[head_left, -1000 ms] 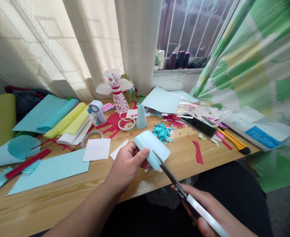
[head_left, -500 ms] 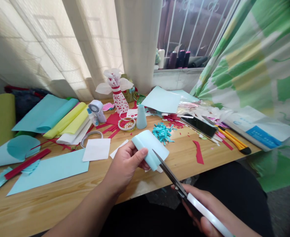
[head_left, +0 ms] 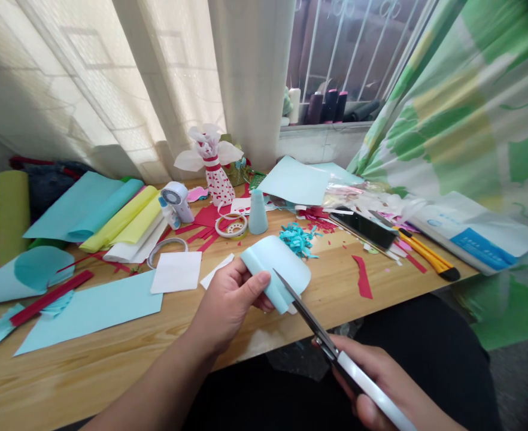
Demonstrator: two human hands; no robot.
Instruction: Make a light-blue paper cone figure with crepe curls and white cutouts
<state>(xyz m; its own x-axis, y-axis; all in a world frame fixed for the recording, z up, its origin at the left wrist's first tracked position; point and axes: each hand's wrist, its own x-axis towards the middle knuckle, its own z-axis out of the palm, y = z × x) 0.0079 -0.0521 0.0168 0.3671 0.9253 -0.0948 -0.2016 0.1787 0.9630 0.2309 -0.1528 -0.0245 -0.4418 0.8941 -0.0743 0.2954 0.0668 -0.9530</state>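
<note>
Above the table's front edge, my left hand [head_left: 234, 299] pinches a curled piece of light blue paper [head_left: 286, 266] between thumb and fingers. My right hand [head_left: 372, 371] is closed round the handles of a pair of scissors [head_left: 313, 323]. Their blades point up and left across the lower part of the blue paper, with the tip near my left thumb. Behind the paper lies a heap of teal paper strips [head_left: 298, 239]. A small light blue paper cone [head_left: 257, 212] stands just beyond it.
To the left lie a flat blue sheet [head_left: 97, 311], a white square [head_left: 176, 271], tape rolls [head_left: 231, 225] and a small fan [head_left: 177, 200]. On the right are a phone [head_left: 363, 229], a yellow utility knife [head_left: 430, 254] and a red scrap [head_left: 363, 277]. A wrapped bouquet shape [head_left: 219, 182] stands at the back.
Very little differs. The blue paper's right side has spread slightly to the right, and the scissor blades look a little closer together. Both hands stay nearly in place.
</note>
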